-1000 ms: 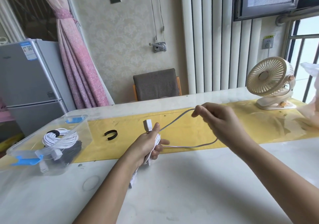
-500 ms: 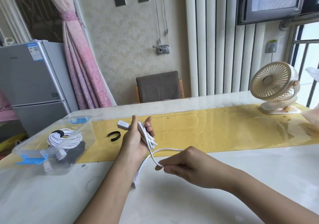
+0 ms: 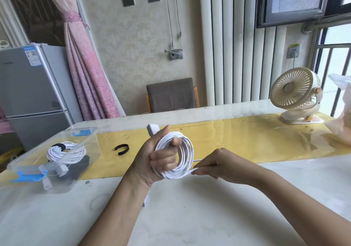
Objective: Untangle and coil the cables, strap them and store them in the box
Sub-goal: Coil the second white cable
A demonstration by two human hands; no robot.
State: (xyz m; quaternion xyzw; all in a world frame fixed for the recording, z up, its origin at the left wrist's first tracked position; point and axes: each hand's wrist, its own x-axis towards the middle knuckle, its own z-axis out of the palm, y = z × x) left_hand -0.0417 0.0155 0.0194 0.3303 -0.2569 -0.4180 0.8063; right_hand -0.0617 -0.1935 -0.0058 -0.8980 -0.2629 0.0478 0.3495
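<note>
My left hand [image 3: 154,160] grips a white cable [image 3: 182,167] wound in several loops, its white plug end sticking up above the thumb. My right hand [image 3: 218,165] pinches the loose strand of that cable at the coil's lower right. A black strap [image 3: 122,148] lies curled on the yellow table runner, left of the coil. The clear plastic box [image 3: 34,167] with blue latches stands at the table's left; in it lie a strapped white cable coil [image 3: 63,151] and a black cable bundle [image 3: 78,168].
A cream desk fan [image 3: 296,95] stands at the back right of the table, with a plastic bag [image 3: 340,128] beside it at the right edge. A brown chair [image 3: 171,95] is behind the table. A grey fridge [image 3: 32,92] stands to the left.
The cable has gone from a long loose strand to a full coil in my left hand. My right hand came from far right down to the coil's lower edge.
</note>
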